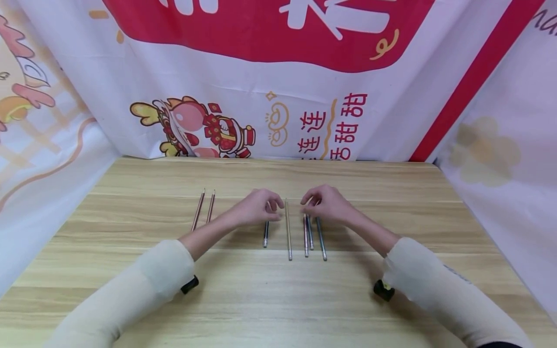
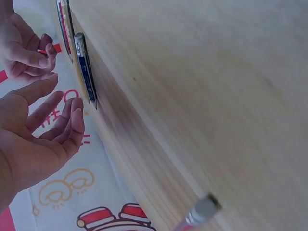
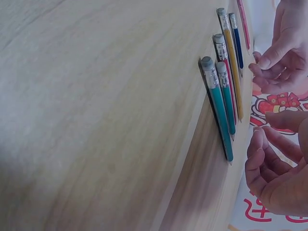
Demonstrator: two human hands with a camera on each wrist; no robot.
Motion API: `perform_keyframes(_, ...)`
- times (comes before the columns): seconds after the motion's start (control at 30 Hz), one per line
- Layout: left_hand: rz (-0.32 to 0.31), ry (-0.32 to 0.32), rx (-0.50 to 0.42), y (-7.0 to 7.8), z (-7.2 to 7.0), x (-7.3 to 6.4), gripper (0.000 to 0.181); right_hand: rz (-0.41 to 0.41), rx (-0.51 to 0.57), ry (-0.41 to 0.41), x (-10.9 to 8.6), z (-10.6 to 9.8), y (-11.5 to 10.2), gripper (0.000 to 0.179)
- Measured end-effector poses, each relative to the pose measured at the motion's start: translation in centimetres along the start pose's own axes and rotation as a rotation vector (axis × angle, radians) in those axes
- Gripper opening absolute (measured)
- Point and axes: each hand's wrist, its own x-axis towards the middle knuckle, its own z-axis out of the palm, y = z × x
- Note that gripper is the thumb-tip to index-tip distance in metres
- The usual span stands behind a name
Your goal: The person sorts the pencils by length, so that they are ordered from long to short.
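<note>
While both hands hover over the tabletop [image 1: 270, 299] with their fingertips facing each other, the yellow pencil [image 1: 288, 232] lies in the gap between them. The left hand [image 1: 261, 208] has its fingers loosely bent, thumb apart from them, nothing held; the right hand [image 1: 326, 205] is likewise loosely curved around air, thumb near the forefinger but gripping nothing visible.

Partly hidden below the left hand is a navy pencil [image 1: 266, 235]. Below the right hand lie a red pencil [image 1: 306, 237] and two teal pencils, one [image 3: 226, 98] close beside the red, the other [image 3: 221, 113] farther right; whether any of these touch cannot be told. Well to the left of the left hand, partly behind its forearm, are two reddish-brown pencils [image 1: 197, 210].

The likeliest trouble, as a judgement, is a neighbour being nudged or rolled out of line, since the pencils under the right hand sit so close that fingertips could catch two together. The hands might also bump over the narrow gap, and the left forearm could brush the reddish-brown pair if it dropped.

No container shows in any view; every visible pencil lies directly on the wood, eraser end toward the person.
</note>
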Motion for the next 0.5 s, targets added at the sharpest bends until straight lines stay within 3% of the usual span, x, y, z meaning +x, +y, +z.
perform_keyframes(0.5, -0.04, -0.027, -0.033, 0.6, 1.2, 1.2, 0.033, 0.003, -0.029, 0.026, -0.8, -0.8, 1.7, 0.018)
